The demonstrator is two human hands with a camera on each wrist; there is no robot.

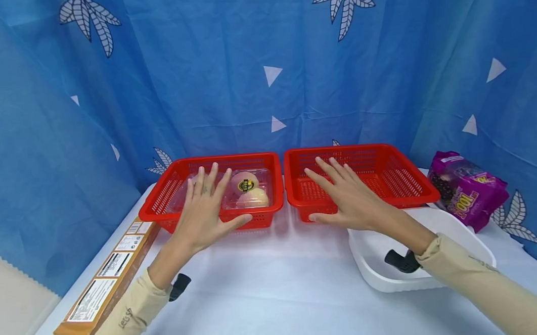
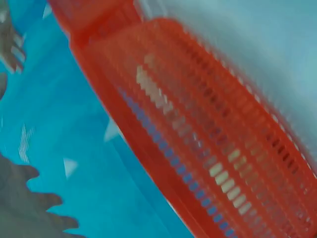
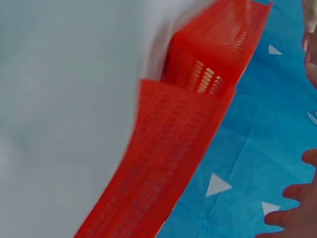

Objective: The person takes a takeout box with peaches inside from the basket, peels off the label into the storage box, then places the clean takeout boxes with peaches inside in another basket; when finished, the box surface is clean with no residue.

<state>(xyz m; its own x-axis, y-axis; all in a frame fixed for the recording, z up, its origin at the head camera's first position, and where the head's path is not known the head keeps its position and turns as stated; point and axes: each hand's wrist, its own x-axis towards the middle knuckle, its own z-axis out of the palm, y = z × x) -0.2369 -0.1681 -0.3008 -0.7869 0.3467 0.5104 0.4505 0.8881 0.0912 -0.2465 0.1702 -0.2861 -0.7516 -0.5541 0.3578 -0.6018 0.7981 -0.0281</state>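
My left hand (image 1: 200, 214), fingers spread, is held over the front of the left red basket (image 1: 276, 187) in the head view. Inside that basket lie clear plastic packs of round fruit (image 1: 253, 197), one bearing a black and yellow sticker (image 1: 245, 185); the hand hides part of them. My right hand (image 1: 349, 198) is likewise spread, palm down, over the front left of the right red basket (image 1: 387, 174). Nothing is held in either hand. In the left wrist view the basket's slotted side (image 2: 198, 114) shows blurred, with pale contents behind it.
A long orange-brown box (image 1: 106, 282) with white labels lies along the table's left side. At the right stands a white basin (image 1: 379, 283) holding a black object (image 1: 403, 261), partly under my right forearm. Behind it leans a purple snack bag (image 1: 472, 192). A blue curtain (image 1: 222, 74) hangs behind.
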